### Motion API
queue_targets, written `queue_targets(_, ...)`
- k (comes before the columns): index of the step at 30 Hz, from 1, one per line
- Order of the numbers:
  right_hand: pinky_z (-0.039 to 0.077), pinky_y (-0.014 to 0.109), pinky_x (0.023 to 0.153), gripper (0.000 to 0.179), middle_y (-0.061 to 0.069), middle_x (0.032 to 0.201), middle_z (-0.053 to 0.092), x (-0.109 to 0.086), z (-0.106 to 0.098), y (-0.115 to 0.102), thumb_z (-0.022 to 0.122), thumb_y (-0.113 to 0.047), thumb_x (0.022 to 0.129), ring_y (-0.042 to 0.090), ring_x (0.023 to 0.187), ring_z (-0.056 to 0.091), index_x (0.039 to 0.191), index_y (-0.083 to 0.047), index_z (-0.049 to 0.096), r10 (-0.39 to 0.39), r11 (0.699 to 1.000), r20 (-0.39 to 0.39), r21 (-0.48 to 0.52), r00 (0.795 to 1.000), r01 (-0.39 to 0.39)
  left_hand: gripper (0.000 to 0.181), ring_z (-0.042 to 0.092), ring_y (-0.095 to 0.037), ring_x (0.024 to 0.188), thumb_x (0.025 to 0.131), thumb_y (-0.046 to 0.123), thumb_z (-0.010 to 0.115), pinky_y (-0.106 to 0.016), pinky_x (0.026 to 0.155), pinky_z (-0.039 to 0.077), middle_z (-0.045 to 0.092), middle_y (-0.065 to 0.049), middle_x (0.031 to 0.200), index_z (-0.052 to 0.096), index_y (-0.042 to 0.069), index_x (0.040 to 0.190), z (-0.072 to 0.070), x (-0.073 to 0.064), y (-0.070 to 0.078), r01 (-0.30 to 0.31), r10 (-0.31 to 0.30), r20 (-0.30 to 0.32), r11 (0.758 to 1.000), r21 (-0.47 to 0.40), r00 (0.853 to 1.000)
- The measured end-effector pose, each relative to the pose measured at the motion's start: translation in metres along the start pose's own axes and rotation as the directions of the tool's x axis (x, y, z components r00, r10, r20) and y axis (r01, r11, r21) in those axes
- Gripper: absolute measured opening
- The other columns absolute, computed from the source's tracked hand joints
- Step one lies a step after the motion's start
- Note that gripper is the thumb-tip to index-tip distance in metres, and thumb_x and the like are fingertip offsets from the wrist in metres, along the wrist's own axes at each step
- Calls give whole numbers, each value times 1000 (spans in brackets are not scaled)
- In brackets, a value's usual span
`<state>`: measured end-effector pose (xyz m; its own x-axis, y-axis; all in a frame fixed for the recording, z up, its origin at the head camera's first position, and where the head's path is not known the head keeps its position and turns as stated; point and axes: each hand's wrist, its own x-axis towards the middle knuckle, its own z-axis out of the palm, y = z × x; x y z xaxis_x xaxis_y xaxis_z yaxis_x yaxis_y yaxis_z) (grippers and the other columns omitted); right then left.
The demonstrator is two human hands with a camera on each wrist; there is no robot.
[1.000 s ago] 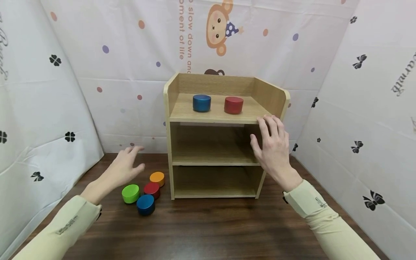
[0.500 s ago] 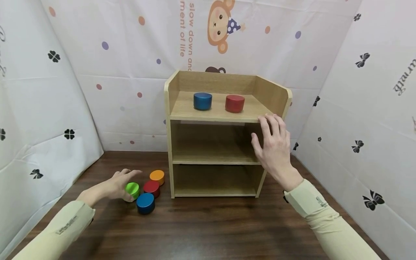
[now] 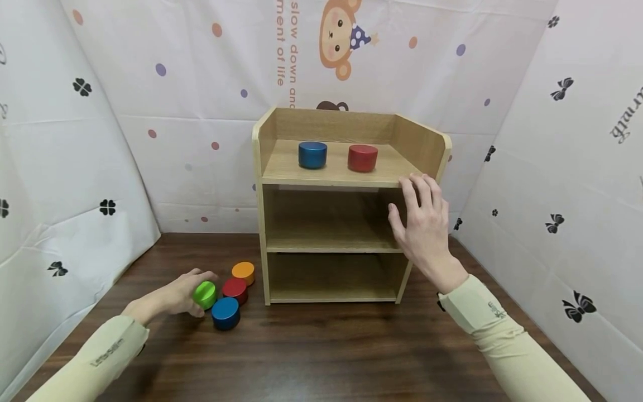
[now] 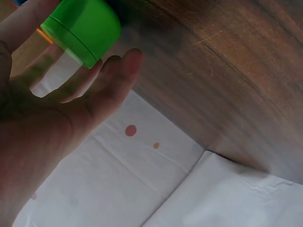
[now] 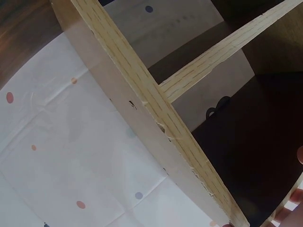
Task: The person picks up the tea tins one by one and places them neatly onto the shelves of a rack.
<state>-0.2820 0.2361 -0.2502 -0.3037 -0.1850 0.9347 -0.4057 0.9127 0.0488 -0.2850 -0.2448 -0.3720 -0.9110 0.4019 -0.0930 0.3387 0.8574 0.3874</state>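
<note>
Dark wood-grain tabletop (image 3: pixel 326 357), white dotted backdrop cloth (image 3: pixel 191 78), printed monkey face (image 3: pixel 332 36), black bow prints (image 3: pixel 579 306)

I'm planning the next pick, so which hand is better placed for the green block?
Likely left: the left hand is close around the green block, while the right hand is farther off, at the front of the wooden shelf.

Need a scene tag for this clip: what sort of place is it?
Probably a makeshift indoor tabletop booth. White printed sheets hang around a dark brown wood-grain tabletop at the back and both sides, and a pale wood-grain shelf unit stands on it.
</note>
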Motion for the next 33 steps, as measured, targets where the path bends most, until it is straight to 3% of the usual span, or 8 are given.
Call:
queue_targets(9,39,58,89,46,18,134,51,-1,1,0,55,-27,90,36,132,39,131,-6,51,7,1000,2,1,1000,-7,58,52,-25,90,69,7,83,-43,75,52,56,-14,108,57,3,120,5,3,-4,-47,48,-60,999,5,997)
queue_targets(23,39,58,89,46,17,135,50,0,1,-1,54,-28,91,35,132,39,131,-6,51,9,1000,5,0,1000,-9,53,52,-23,87,72,6,80,-41,72,51,57,-15,106,57,2,119,8,4,-7,-62,63,-119,998,12,991)
queue_targets(33,39,58,90,48,18,135,50,-1,1,-1,60,-22,88,36,133,39,131,-5,51,9,1000,6,0,1000,-9,53,52,-24,85,72,8,80,-38,70,50,58,-17,107,58,2,120,-1,1,1,-63,68,-203,998,31,977)
